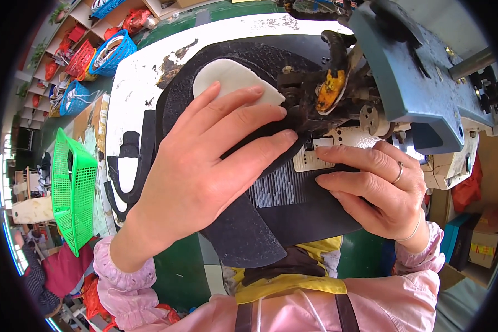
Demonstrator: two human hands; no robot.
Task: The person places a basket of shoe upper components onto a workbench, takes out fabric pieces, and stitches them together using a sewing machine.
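- The left hand (205,166) lies flat with fingers spread and straight, pressing down on a curved black felt-like piece (249,205) with a matt, slightly grainy surface; it grips nothing.
- Under the fingertips of that hand lies a smooth white rounded patch (227,77), roughly half-oval, resting on the black piece near the far middle of the desk.
- The right hand (376,182) lies flat too, fingers together and stretched leftward, tips resting on the black piece and on the pale perforated metal plate (315,157) beside the needle; a thin ring sits on one finger.
- The black piece fans out from the needle toward the near edge of the desk, ending in a pointed, wedge-shaped flap that overhangs it.
- The blue-grey metal sewing machine head (409,72), worn and greasy with a yellowed stained wheel, stands over the far right part of the desk.
- The white desk top (138,83) is chipped and scratched; more black-and-white cut pieces (126,171) lie stacked at its left edge.
- A bright green plastic mesh basket (72,188) stands just off the left edge.
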